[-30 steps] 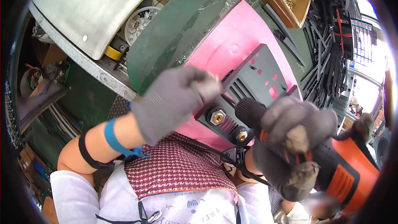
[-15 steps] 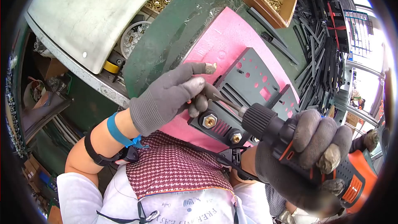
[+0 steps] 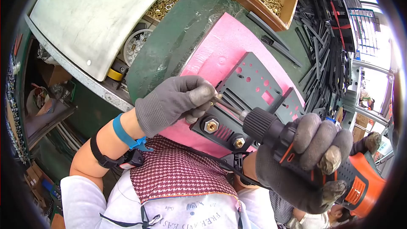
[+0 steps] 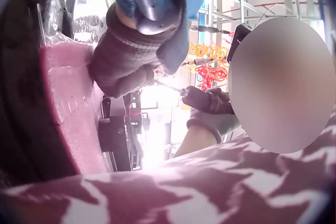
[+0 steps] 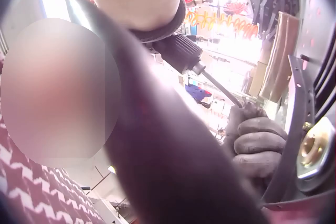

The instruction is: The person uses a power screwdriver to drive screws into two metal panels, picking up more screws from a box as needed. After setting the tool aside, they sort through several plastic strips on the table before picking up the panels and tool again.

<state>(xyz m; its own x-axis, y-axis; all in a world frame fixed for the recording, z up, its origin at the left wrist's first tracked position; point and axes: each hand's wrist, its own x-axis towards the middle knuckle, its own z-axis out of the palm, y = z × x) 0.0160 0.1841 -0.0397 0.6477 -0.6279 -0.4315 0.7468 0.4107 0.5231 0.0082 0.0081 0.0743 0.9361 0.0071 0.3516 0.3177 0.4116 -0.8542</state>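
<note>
My gloved right hand (image 3: 313, 152) grips an orange-and-black cordless drill (image 3: 358, 184), its long bit (image 3: 229, 107) pointing at the left hand. At the bit's tip, my gloved left hand (image 3: 176, 101) pinches a small brass-coloured fastener, mostly hidden by the fingers; I cannot tell its exact kind. Below and beyond the hands lies a dark grey metal plate (image 3: 253, 76) with slots and holes. Two brass fittings with hex nuts sit at its near end, a larger one (image 3: 210, 126) and another (image 3: 238, 142). Fingers curl round the bit's end in the right wrist view.
Pink foam (image 3: 220, 38) lies under the plate on a green table (image 3: 169, 42). A wooden box (image 3: 284, 17) of brass parts stands at the back, near a round tub (image 3: 135, 46) of clear parts. Black metal bars (image 3: 320, 55) are heaped to the right. Another person is at lower right.
The left hand came back from over the plate to the bit's tip, and its raised forefinger has closed against the thumb there. The drill swung into line with that hand.
</note>
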